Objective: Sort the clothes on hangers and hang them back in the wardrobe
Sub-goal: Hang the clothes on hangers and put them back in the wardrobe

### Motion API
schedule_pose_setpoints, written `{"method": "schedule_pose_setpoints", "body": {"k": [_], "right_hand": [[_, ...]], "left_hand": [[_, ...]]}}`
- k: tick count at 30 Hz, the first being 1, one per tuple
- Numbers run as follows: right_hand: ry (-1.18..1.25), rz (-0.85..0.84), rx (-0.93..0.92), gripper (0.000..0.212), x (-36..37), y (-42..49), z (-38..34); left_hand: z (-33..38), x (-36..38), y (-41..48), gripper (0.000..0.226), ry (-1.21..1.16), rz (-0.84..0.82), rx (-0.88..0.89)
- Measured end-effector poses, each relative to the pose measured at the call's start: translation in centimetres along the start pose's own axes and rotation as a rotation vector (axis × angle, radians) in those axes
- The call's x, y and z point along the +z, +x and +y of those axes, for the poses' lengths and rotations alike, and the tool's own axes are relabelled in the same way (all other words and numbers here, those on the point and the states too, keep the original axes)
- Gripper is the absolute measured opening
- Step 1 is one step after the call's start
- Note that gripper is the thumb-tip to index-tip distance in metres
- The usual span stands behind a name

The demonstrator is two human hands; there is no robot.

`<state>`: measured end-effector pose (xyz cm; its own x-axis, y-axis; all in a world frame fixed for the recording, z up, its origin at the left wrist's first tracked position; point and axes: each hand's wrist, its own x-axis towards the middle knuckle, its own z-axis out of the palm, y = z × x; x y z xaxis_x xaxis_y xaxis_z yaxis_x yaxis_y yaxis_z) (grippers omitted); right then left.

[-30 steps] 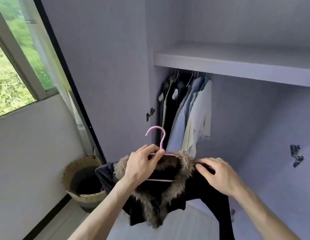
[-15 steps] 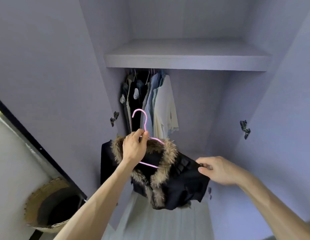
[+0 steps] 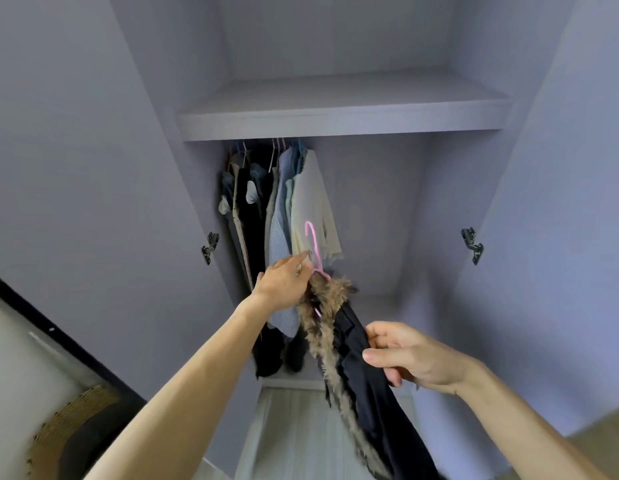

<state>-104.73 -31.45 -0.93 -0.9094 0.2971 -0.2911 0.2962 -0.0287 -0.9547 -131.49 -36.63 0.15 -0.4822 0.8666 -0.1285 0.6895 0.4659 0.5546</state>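
Two-handed on the fur-trimmed black jacket (image 3: 368, 386). Reaches up and forward with the left hand (image 3: 283, 284), arm long and nearly straight, and grips the neck of the pink hanger (image 3: 313, 242), hook pointing up. Pinches the dark cloth with the right hand (image 3: 417, 358), lower and nearer, thumb on top. Holds the jacket edge-on off that hanger, just in front of the hung clothes (image 3: 309, 206) at the left of the open wardrobe (image 3: 387, 220), under its shelf (image 3: 335, 128). Woven basket (image 3: 69, 427) down at lower left.

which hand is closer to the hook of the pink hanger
Left. The left hand grips the pink hanger just below its hook; the right hand is lower and to the right, pinching the fur-trimmed black coat well below the hook.
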Motion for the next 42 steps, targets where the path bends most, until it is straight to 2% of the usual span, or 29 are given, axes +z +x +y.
{"method": "schedule_pose_setpoints", "body": {"k": [2, 4, 6, 11, 16, 19, 22, 28, 35, 40, 42], "right_hand": [[0.033, 0.063, 0.030, 0.043, 0.2, 0.8, 0.7], [0.053, 0.132, 0.046, 0.029, 0.2, 1.9, 1.1], [0.047, 0.211, 0.056, 0.018, -0.1, 3.6, 1.2], [-0.106, 0.371, 0.063, 0.027, -3.1, 9.9, 1.3], [-0.204, 0.442, 0.004, 0.013, -8.0, 17.0, -1.8], [-0.261, 0.473, -0.067, 0.012, -11.0, 21.2, -4.9], [-0.319, 0.500, -0.098, 0.016, -13.7, 25.4, -7.6], [-0.360, 0.542, -0.116, 0.020, -17.0, 33.0, -10.7], [-0.483, 0.559, 0.028, 0.038, -17.8, 37.9, -7.6], [-0.664, 0.567, 0.053, 0.040, -18.1, 38.5, -7.1], [-0.741, 0.535, 0.072, 0.053, -18.0, 38.9, -7.1]], "left_hand": [[-0.5, -0.7, -0.1, 0.055, 0.130, 0.017, 0.016], [-1.4, -1.6, 0.0, 0.057, 0.252, 0.068, 0.019], [-2.7, -3.0, 0.4, 0.059, 0.344, 0.185, 0.029], [-7.0, -7.8, 2.3, 0.063, 0.585, 0.497, 0.019], [-10.6, -13.5, 4.4, 0.065, 0.771, 0.635, -0.093], [-12.1, -16.4, 5.7, 0.070, 0.809, 0.732, -0.164], [-13.7, -17.5, 6.4, 0.072, 0.864, 0.741, -0.211], [-16.2, -17.1, 7.5, 0.067, 1.046, 0.823, -0.162], [-17.2, -17.1, 8.1, 0.073, 1.088, 0.856, -0.142], [-17.1, -17.1, 8.3, 0.071, 1.139, 0.858, -0.153], [-17.1, -17.1, 8.3, 0.071, 1.147, 0.858, -0.159]]}}
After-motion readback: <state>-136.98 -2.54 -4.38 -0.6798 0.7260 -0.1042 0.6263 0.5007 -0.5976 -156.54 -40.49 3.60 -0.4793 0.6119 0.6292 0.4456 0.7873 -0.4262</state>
